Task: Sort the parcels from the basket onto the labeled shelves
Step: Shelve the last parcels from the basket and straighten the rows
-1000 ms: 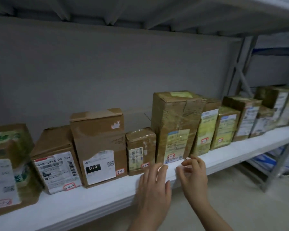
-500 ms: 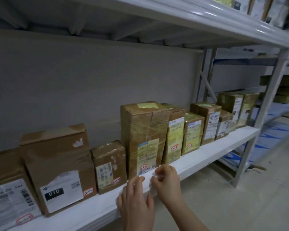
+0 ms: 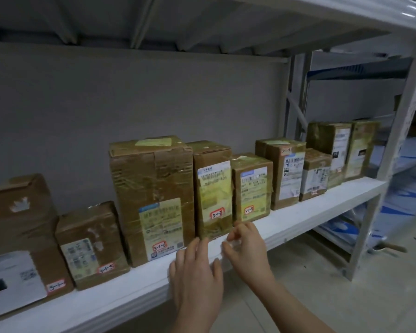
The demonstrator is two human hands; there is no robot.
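Head view: my two hands work at the front lip of the white shelf [image 3: 298,218], where a row of taped brown parcels stands upright, each with a small red-edged tag. My left hand [image 3: 197,272] lies flat, fingers [image 3: 203,248] straight and close together, tips touching the shelf edge below the parcel tagged 3-1-7 [image 3: 213,188]. My right hand [image 3: 246,243] is curled, its fingers pinching what looks like a small clear strip [image 3: 231,245], perhaps tape or a label backing; the blur keeps me from saying which. The tall parcel tagged 3-1-6 [image 3: 151,198] stands just left of it, the parcel tagged 3-1-5 [image 3: 91,243] further left, and a shorter parcel [image 3: 251,187] just right. No basket is in view.

I judge the step to be fixing or checking a marker at the edge under 3-1-7. To do it well I would keep the left palm steady as a brace, draw the strip level along the lip, and press it down without nudging the parcels, which stand close to the front.

Against half a second ago, the view has swung right and drawn closer. Both hands have slid right along the edge, from below 3-1-6 to below 3-1-7, the right hand's pinch unchanged.
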